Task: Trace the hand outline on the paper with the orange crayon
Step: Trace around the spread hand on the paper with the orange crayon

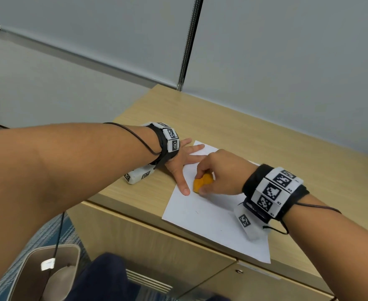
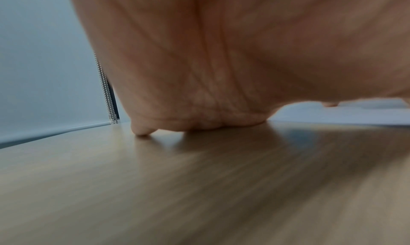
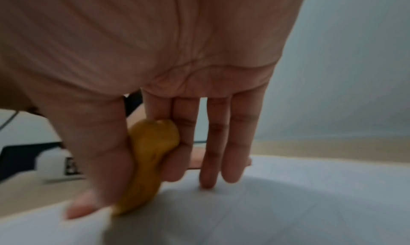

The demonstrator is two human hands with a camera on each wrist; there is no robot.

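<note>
On the counter (image 1: 233,127), near its front edge, we keep the paper (image 1: 211,213). Our left hand (image 1: 179,164) lies spread flat across its left edge. Our right hand (image 1: 220,172) pinches the orange crayon (image 1: 201,183), tip down just beside the left thumb. We judge that tracing is only starting; next, we follow the thumb's outline closely.

Your right grip (image 1: 217,170) held the crayon (image 1: 202,183) with its tip down on the paper (image 1: 211,218). Just left of that grip, your left hand (image 1: 182,164) lay flat, fingers on the paper, wrist on the counter (image 1: 233,131).
</note>
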